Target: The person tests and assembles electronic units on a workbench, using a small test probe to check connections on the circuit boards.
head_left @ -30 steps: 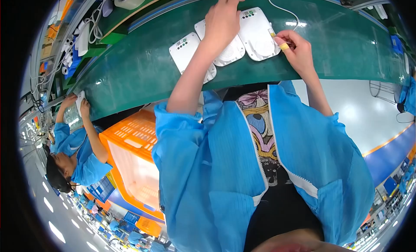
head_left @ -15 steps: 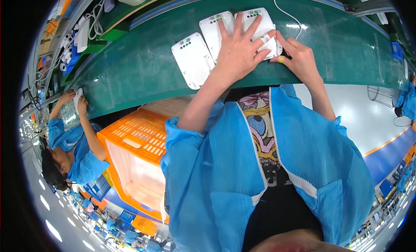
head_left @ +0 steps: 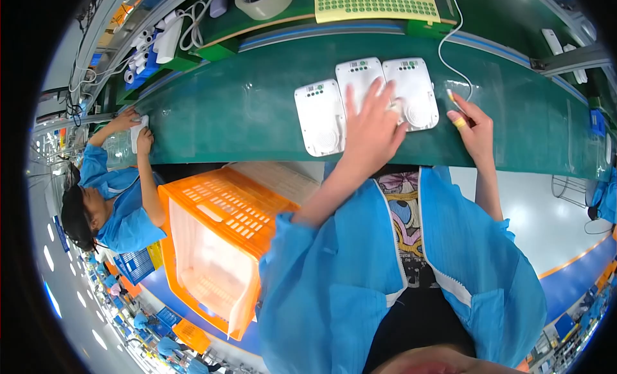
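Observation:
Three white flat plastic devices with rounded corners lie side by side on the green bench: a left device point(head_left: 315, 117), a middle device point(head_left: 358, 69) and a right device point(head_left: 411, 85). Each has small dark-green dots near its top edge; round speaker grilles show on the outer two. My left hand point(head_left: 376, 130), slightly blurred, rests with spread fingers over the middle device and the near part of the right one. Just right of the devices, my right hand point(head_left: 474, 126) pinches the end of a thin white cable point(head_left: 450, 36), its tip pointing toward the right device.
Beyond the green bench point(head_left: 225, 104), a shelf holds a yellow sheet of green round stickers point(head_left: 379, 8) and a tape roll point(head_left: 267, 2). An orange crate point(head_left: 218, 210) stands below the bench at left. A co-worker point(head_left: 122, 187) handles a white item at the far left.
My right hand has drawn away from the right device's edge, with the cable end in its fingers. My left hand has slid nearer to me over the devices. The view has shifted.

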The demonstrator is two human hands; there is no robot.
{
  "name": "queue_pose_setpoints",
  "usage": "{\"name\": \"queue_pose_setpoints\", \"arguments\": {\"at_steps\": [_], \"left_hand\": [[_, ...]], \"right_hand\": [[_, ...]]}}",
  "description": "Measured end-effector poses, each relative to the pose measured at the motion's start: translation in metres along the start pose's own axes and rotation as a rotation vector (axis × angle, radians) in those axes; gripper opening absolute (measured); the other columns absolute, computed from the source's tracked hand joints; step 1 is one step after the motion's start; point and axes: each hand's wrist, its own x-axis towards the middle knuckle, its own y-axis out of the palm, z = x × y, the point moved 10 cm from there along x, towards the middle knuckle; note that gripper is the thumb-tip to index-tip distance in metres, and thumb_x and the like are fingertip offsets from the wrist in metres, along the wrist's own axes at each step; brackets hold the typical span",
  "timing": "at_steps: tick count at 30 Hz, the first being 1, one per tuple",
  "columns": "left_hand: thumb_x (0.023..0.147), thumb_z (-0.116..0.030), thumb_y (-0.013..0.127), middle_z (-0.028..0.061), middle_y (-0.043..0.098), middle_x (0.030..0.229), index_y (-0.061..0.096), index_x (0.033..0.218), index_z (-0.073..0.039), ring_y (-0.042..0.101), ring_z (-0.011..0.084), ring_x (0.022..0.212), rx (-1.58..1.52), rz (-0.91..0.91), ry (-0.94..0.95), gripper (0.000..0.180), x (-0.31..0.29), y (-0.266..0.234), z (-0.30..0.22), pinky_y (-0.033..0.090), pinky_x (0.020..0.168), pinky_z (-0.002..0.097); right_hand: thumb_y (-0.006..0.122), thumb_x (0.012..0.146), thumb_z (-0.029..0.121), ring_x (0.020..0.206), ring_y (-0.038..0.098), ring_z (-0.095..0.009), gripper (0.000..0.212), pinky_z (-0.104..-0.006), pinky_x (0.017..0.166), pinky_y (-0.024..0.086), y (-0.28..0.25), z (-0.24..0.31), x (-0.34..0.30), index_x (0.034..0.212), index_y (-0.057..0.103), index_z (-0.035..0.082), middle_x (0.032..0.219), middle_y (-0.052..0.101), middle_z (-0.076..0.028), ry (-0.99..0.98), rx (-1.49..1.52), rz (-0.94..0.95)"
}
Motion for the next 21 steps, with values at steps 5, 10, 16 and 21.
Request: {"name": "queue_pose_setpoints", "arguments": {"at_steps": [5, 10, 16, 21], "left_hand": [[0.086, -0.035, 0.079, 0.0209, 0.052, 0.134, 0.064, 0.132, -0.003, 0.049, 0.0405, 0.121, 0.179, -0.208, -0.339, 0.058, -0.065, -0.049, 0.050, 0.034, 0.107, 0.0593], [0.087, -0.043, 0.078, 0.0197, 0.051, 0.139, 0.058, 0.144, -0.004, 0.048, 0.0417, 0.123, 0.138, -0.217, -0.379, 0.072, -0.083, -0.053, 0.084, 0.036, 0.107, 0.0558], [0.091, -0.044, 0.074, 0.0193, 0.054, 0.146, 0.057, 0.144, -0.006, 0.050, 0.0422, 0.130, 0.105, -0.206, -0.410, 0.067, -0.069, -0.091, 0.165, 0.033, 0.113, 0.0640], [0.091, -0.052, 0.072, 0.0172, 0.045, 0.158, 0.056, 0.145, -0.009, 0.034, 0.0445, 0.151, 0.319, -0.224, -0.460, 0.071, -0.054, -0.096, 0.168, 0.014, 0.117, 0.0789]], "right_hand": [[0.081, 0.092, 0.023, 0.062, 0.047, -0.008, 0.041, -0.0279, 0.056, 0.040, 0.013, 0.000, 0.025, 0.128, 0.074, 0.004, 0.066, 0.058, -0.005, 0.118, -0.067, 0.124], [0.081, 0.091, 0.022, 0.060, 0.053, -0.014, 0.047, -0.0324, 0.057, 0.045, 0.052, 0.036, 0.038, 0.131, 0.069, -0.002, 0.071, 0.065, -0.013, 0.101, -0.129, 0.220], [0.076, 0.091, 0.009, 0.066, 0.058, -0.023, 0.060, -0.0370, 0.067, 0.052, 0.122, 0.083, 0.026, 0.146, 0.056, -0.003, 0.078, 0.063, -0.020, -0.075, 0.079, 0.428], [0.072, 0.099, 0.011, 0.079, 0.052, -0.006, 0.049, -0.0250, 0.070, 0.045, 0.147, 0.073, 0.016, 0.145, 0.059, 0.000, 0.086, 0.061, 0.002, 0.039, 0.370, 0.564]]}}
